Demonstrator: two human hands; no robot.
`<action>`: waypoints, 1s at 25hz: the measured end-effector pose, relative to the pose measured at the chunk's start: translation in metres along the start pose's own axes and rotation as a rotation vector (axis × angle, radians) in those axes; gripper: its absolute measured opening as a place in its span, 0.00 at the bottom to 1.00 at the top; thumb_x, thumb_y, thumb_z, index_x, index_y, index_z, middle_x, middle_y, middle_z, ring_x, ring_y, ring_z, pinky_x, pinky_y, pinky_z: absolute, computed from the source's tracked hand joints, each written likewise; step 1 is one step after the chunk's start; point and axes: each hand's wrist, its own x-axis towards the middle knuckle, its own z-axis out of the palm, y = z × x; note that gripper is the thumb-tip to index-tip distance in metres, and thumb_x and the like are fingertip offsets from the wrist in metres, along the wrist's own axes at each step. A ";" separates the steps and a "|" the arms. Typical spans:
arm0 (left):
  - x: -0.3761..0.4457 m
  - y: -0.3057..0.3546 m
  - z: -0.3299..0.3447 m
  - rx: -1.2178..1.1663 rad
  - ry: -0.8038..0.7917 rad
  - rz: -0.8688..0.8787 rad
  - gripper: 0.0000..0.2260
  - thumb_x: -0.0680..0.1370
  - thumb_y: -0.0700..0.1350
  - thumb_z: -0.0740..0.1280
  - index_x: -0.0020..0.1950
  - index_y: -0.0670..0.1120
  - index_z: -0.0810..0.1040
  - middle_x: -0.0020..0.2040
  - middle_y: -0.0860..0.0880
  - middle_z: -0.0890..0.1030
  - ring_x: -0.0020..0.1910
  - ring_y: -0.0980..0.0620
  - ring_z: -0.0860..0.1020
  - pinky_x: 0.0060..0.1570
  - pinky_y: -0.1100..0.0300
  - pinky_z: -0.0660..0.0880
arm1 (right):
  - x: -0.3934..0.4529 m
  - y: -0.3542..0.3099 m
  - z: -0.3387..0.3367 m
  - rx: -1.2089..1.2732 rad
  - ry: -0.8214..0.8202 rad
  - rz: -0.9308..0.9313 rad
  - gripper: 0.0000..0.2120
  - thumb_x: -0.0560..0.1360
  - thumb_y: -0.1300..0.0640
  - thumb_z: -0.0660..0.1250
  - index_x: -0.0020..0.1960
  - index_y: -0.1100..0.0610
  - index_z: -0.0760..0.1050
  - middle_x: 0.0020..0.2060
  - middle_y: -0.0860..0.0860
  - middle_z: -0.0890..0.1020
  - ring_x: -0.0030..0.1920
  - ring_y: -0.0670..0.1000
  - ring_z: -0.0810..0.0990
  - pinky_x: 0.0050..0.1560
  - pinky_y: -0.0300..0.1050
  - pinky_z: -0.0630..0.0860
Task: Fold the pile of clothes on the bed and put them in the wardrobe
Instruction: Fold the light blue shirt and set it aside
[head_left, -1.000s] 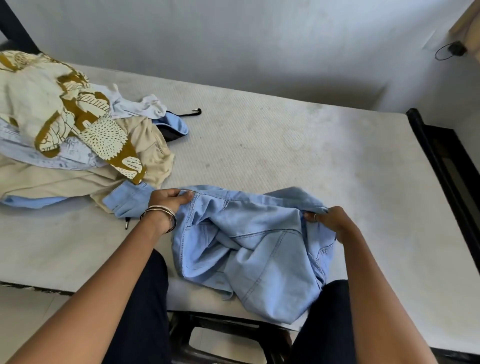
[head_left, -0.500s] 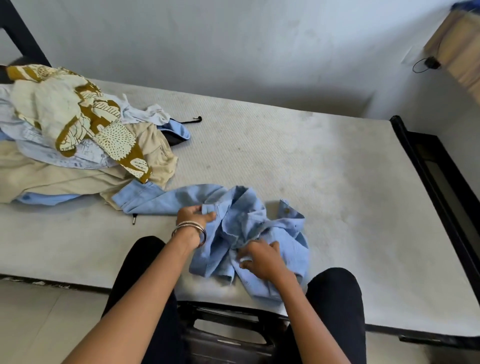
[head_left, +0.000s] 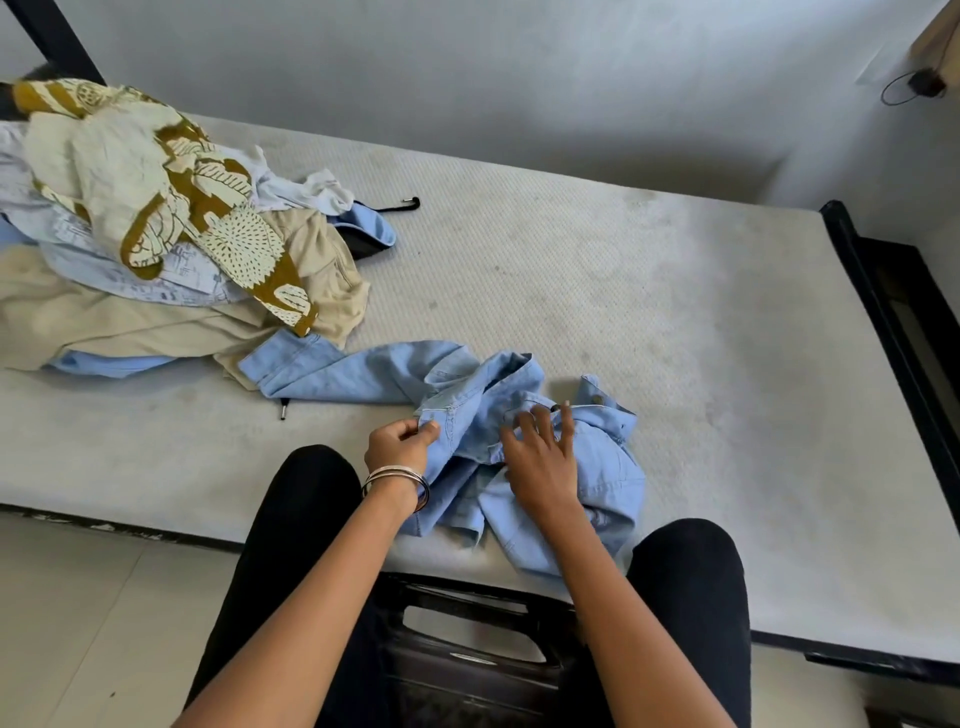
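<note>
At the bed's near edge, our left hand (head_left: 400, 444) pinches the soft, limp light-blue denim shirt (head_left: 524, 447) at its seam, our right hand (head_left: 540, 457) spread flat on it.

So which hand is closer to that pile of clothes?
Left. The left hand pinches the blue denim shirt on the side toward the pile of clothes; the right hand rests on the shirt, farther from the pile.

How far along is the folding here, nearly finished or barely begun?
Barely begun, it seems. No folded garment shows anywhere on the mattress. In hand: the left hand pinches an edge of the crumpled light blue denim shirt while the right hand rests spread on it. Left: the pile of clothes is unfolded, and no wardrobe is in view.
</note>
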 end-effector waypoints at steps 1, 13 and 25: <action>-0.001 0.000 -0.001 -0.001 -0.001 0.000 0.06 0.72 0.44 0.74 0.44 0.42 0.84 0.39 0.46 0.82 0.40 0.49 0.77 0.46 0.59 0.73 | 0.004 0.003 -0.002 -0.011 -0.018 0.011 0.18 0.57 0.70 0.73 0.46 0.61 0.81 0.42 0.58 0.83 0.51 0.61 0.81 0.70 0.65 0.59; -0.030 0.000 0.026 -0.121 -0.135 -0.013 0.06 0.67 0.49 0.76 0.36 0.47 0.84 0.25 0.53 0.77 0.29 0.50 0.73 0.36 0.53 0.74 | -0.006 -0.036 -0.036 0.825 -0.128 0.398 0.15 0.71 0.68 0.65 0.57 0.59 0.76 0.51 0.54 0.78 0.50 0.53 0.77 0.45 0.38 0.69; -0.050 0.015 0.018 -0.257 -0.232 -0.080 0.02 0.70 0.42 0.77 0.38 0.48 0.85 0.35 0.46 0.82 0.38 0.46 0.78 0.42 0.53 0.79 | -0.011 -0.009 -0.058 0.596 0.116 0.355 0.09 0.71 0.69 0.67 0.40 0.58 0.83 0.43 0.54 0.77 0.44 0.52 0.76 0.43 0.41 0.74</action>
